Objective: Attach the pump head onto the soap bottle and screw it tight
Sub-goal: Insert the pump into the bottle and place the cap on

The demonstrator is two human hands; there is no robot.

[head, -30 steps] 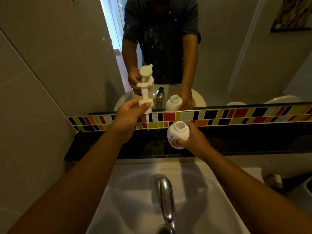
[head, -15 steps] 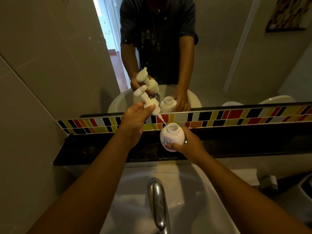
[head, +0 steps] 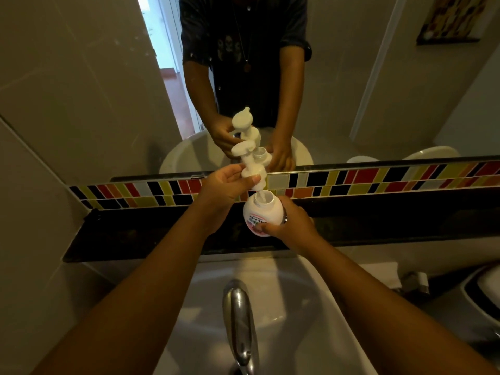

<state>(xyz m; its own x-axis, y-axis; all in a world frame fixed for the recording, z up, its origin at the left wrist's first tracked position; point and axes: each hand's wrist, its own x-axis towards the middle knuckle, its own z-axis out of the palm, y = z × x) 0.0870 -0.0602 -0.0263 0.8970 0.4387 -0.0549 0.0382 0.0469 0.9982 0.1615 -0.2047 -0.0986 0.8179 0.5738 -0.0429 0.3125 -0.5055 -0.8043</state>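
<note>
My left hand [head: 226,186] grips the white pump head [head: 250,165] by its collar, tilted with the nozzle up and to the left. Its dip tube points down into the open neck of the white soap bottle [head: 257,213]. My right hand [head: 290,226] holds that round bottle from the right side, above the dark ledge [head: 140,234]. The collar sits above the bottle's neck, apart from it. A pink label shows on the bottle's front.
A white sink [head: 295,293] with a chrome tap [head: 239,323] lies below my hands. Behind the ledge runs a strip of coloured tiles [head: 378,180] under a mirror [head: 351,77] that reflects a person and the pump. A grey wall [head: 40,158] closes the left side.
My left hand has swung the pump head from upright to tilted and brought it right, so its tube now enters the bottle's neck. The bottle has stayed roughly where it was.
</note>
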